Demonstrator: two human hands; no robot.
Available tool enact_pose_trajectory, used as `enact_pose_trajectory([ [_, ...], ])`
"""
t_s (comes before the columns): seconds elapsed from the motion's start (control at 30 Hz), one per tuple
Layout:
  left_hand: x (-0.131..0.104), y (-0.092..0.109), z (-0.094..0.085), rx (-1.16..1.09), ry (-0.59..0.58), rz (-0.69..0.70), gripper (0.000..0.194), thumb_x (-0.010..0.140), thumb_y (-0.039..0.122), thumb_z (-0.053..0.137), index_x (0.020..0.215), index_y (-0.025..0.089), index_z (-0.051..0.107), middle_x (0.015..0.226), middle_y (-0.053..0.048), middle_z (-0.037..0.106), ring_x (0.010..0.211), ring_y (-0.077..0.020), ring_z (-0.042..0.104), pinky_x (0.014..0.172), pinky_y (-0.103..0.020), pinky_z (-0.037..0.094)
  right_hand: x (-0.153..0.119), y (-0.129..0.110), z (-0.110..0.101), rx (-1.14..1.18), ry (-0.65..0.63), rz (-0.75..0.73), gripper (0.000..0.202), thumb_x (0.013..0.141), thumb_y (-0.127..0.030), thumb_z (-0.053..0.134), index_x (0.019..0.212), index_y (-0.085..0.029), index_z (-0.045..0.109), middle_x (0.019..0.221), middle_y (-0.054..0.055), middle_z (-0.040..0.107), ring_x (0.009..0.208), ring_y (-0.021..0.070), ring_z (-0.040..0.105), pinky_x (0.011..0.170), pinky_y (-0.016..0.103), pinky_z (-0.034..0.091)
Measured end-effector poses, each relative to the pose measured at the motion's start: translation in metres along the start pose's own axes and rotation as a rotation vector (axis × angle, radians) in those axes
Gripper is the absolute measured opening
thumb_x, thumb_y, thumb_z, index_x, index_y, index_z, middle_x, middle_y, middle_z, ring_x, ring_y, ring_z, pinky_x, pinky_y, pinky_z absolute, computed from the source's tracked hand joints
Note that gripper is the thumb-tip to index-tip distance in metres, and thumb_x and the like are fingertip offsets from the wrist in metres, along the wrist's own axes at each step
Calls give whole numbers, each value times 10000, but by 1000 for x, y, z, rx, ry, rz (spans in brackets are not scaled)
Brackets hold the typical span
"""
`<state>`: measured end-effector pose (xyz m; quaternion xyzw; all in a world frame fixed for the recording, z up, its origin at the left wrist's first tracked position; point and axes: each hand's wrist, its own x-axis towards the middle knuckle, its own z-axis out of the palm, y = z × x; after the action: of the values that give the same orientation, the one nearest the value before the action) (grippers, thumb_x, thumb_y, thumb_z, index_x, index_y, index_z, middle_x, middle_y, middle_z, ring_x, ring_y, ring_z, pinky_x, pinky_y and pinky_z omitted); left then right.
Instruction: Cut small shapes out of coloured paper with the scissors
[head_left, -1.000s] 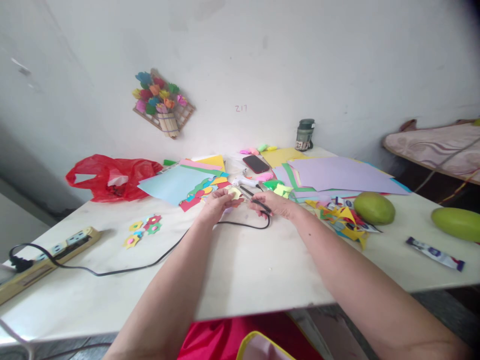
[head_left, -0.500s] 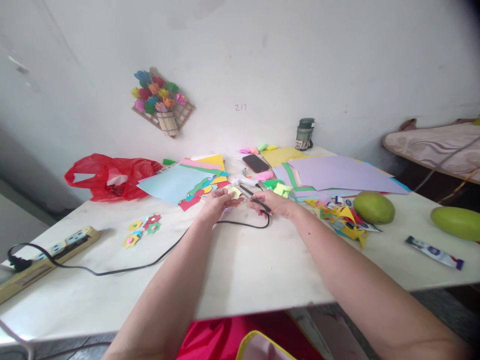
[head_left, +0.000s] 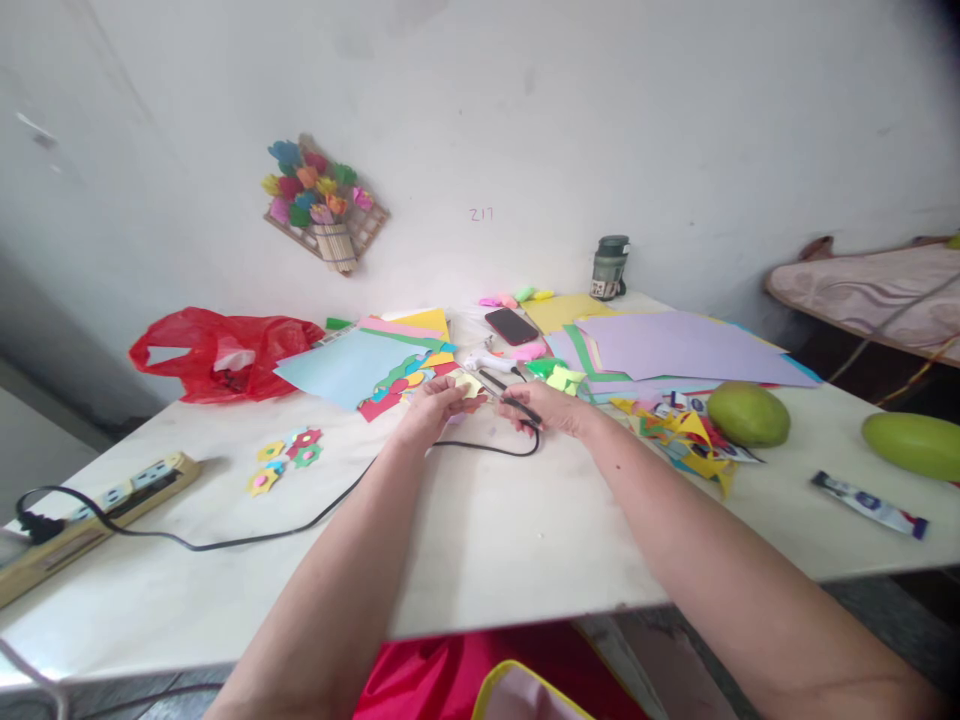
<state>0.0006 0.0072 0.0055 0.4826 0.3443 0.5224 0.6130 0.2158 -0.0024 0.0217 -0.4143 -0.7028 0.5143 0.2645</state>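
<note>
My left hand (head_left: 437, 408) pinches a small pale-yellow piece of paper (head_left: 469, 384) above the middle of the table. My right hand (head_left: 553, 408) is closed round the black handles of a pair of scissors (head_left: 493, 381). Their blades point left and away from me, close by the paper's right edge; whether they touch it I cannot tell. Just behind the blades lies a white glue gun (head_left: 484, 362). Under my hands are red and coloured paper scraps, partly hidden. Finished-looking paper flowers (head_left: 306, 455) in yellow, red and green lie to the left.
A black cord (head_left: 300, 537) runs from a power strip (head_left: 142, 490) under my left forearm. Around stand a red plastic bag (head_left: 225, 345), coloured sheets (head_left: 675, 345), a phone (head_left: 511, 326), a flask (head_left: 610, 268), green fruits (head_left: 748, 415), paper scraps (head_left: 694, 445) and a tube (head_left: 870, 505).
</note>
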Motion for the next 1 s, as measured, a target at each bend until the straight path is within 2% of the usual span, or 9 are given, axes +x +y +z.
enact_pose_trajectory([
  [0.3, 0, 0, -1, -20, 4, -5, 434, 541, 299, 904, 623, 157, 502, 757, -43, 727, 813, -249, 756, 778, -315, 563, -7, -12, 3, -11, 36, 53, 216, 795, -360, 703, 757, -187, 581, 547, -30, 566, 423, 66, 455, 372, 194, 294],
  [0.57, 2, -2, -4, -15, -11, 0, 399, 579, 303, 889, 648, 150, 527, 798, -66, 739, 837, -271, 757, 880, -391, 565, -6, -13, 5, 26, 37, 53, 257, 751, -354, 767, 744, -184, 574, 506, -53, 539, 395, 47, 407, 365, 183, 322],
  [0.73, 2, -2, -4, -27, 2, -3, 393, 551, 309, 903, 672, 142, 569, 803, -73, 745, 805, -263, 757, 857, -383, 578, -4, -9, 5, 53, 43, 47, 220, 785, -332, 736, 751, -180, 581, 504, -50, 539, 401, 51, 424, 362, 177, 318],
  [1.0, 0, 1, 0, -31, -5, 2, 352, 570, 283, 886, 651, 149, 570, 783, -67, 745, 814, -265, 757, 877, -386, 570, -4, -9, 6, 53, 51, 52, 199, 735, -294, 758, 764, -175, 601, 526, -50, 536, 444, 64, 455, 396, 181, 351],
])
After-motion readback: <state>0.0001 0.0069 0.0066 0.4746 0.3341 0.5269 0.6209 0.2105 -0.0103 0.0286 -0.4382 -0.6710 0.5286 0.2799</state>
